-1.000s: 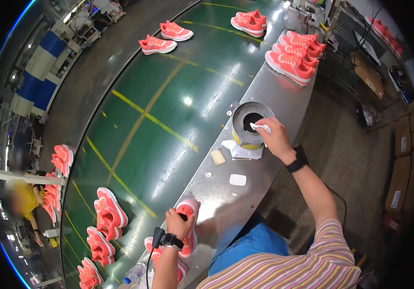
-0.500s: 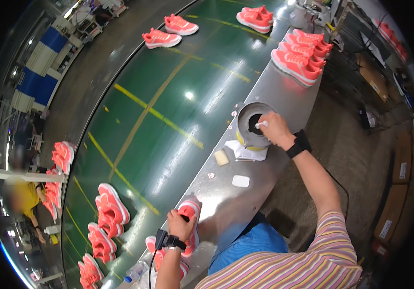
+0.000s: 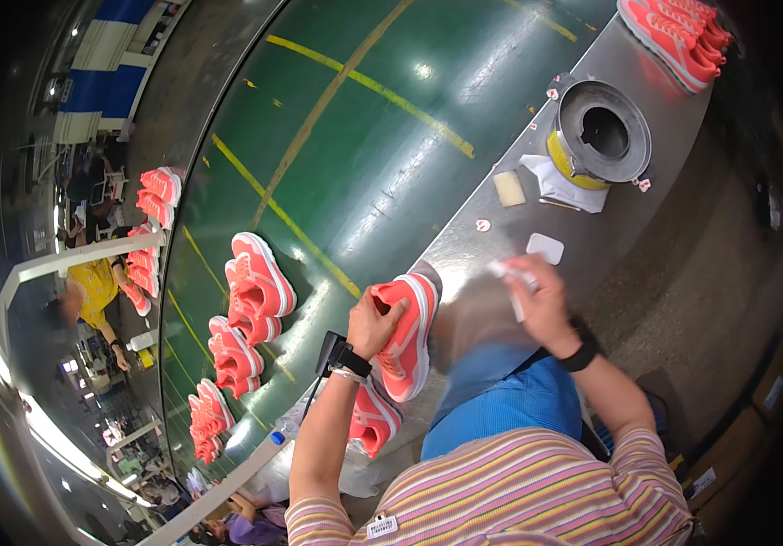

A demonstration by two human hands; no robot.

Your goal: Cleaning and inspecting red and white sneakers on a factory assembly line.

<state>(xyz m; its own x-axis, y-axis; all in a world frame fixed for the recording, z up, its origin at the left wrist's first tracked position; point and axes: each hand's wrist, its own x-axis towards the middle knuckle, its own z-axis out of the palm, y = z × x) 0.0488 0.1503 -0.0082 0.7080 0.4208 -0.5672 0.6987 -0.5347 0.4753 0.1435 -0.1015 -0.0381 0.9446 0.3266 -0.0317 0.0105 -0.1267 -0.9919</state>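
My left hand (image 3: 373,328) is closed on a coral sneaker (image 3: 410,332) with a white sole, thumb and fingers at its collar, tilted over the bench edge. Below it, a second coral sneaker (image 3: 373,420) is partly covered by the held one and my left arm. In front of my blue clothing, my right hand (image 3: 544,305) pinches a crumpled white cloth (image 3: 512,280), slightly blurred and apart from the sneaker. Beyond, a metal can (image 3: 601,136) with a wide grey rim and a dark round opening stands on the steel bench (image 3: 464,241).
A yellowish sponge (image 3: 509,188), a folded white cloth (image 3: 563,185) and a white rounded card (image 3: 546,247) lie near the can. Several coral sneakers (image 3: 669,41) stand at the bench's far end. Others (image 3: 255,287) ride the green conveyor (image 3: 346,173). A person in yellow (image 3: 96,287) works across it.
My right hand has come back from the can's opening toward my body with the white cloth. My left hand has turned and raised the sneaker. The whole view has shifted.
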